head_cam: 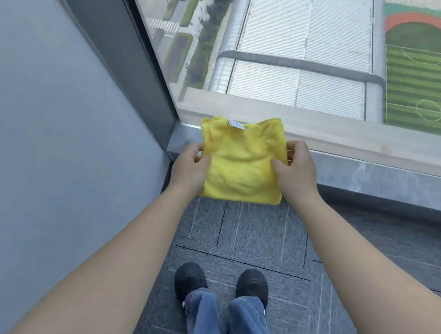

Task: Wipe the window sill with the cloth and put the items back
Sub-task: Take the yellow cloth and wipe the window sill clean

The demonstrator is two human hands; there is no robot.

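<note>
My left hand (190, 170) and right hand (295, 169) pinch the folded yellow cloth (243, 164) by its sides. It is above the window sill (379, 173).

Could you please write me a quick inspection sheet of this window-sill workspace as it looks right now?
Surface: grey window sill runs along the glass into the left corner; the visible stretch is bare.
Job's things: folded yellow cloth with a small white tag, held in front of the sill's corner.
Clutter: nothing seen on the sill; the items to put back are not in view.
Grippers: left hand and right hand each grip a side edge of the cloth.
Cables: nothing seen.
Surroundings: pale wall to the left, dark window frame, grey carpet tiles, the person's dark shoes.
</note>
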